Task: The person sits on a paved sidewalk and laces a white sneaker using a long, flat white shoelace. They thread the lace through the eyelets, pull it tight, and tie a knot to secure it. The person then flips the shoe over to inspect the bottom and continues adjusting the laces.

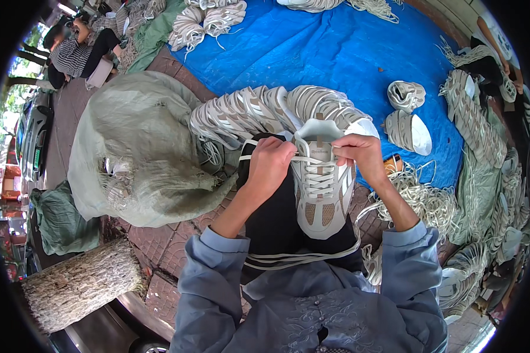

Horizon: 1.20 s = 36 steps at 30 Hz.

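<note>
1. Resting on the lap at picture centre: white-and-beige shoe upper (322, 188), toe toward 6 o'clock.
2. Left hand (270, 162), closed, is pinched on the white lace (305, 160) at the top eyelets; right hand (359, 154), likewise closed, is gripped on the other end.
3. Stacked uppers (265, 112) are ranged at 12 o'clock, beside a grey sack (141, 147).
4. Risk judged: uneven pull could slip the lace from an eyelet.

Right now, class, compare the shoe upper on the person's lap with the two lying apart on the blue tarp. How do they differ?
The shoe upper on the lap is held by both hands, left hand and right hand, and shows white laces threaded across it. The two uppers on the blue tarp lie untouched, with no laces that I can make out. They look alike in pale cream colouring.
</note>
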Available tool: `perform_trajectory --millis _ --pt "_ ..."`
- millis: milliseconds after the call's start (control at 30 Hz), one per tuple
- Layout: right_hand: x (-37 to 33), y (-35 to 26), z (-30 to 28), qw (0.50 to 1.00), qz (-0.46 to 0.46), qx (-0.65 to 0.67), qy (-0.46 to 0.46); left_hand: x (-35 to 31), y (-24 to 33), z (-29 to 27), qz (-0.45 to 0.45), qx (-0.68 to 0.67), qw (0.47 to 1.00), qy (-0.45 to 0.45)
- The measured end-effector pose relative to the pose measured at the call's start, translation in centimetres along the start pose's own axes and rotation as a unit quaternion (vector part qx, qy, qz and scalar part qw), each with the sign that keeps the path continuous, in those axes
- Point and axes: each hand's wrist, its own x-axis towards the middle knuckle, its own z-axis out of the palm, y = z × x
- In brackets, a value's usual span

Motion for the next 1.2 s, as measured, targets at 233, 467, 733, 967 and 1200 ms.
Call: perform_trajectory --millis 233,467,733,967,1200 --pt "0.7 1.0 3.4 0.897 -0.238 -0.371 -0.003 -0.4 1.2 0.8 0.042 0.082 0.995 -0.022" --pt "0.3 0.0 3.4 0.976 -0.032 -0.186 -0.11 -1.0 1.7 0.9 0.035 0.081 0.995 -0.037" --pt "0.8 0.8 2.5 0.986 0.052 0.003 -0.156 -1.1 1.9 1.4 0.024 -0.015 0.998 -0.048" --pt "0.5 0.9 2.2 0.985 0.044 0.017 -0.169 -0.7 2.1 1.0 0.11 0.032 0.993 -0.039" --pt "-0.1 2.0 0.8 0.987 0.044 0.049 -0.145 1.4 3.8 0.3 0.174 0.285 0.904 -0.267"
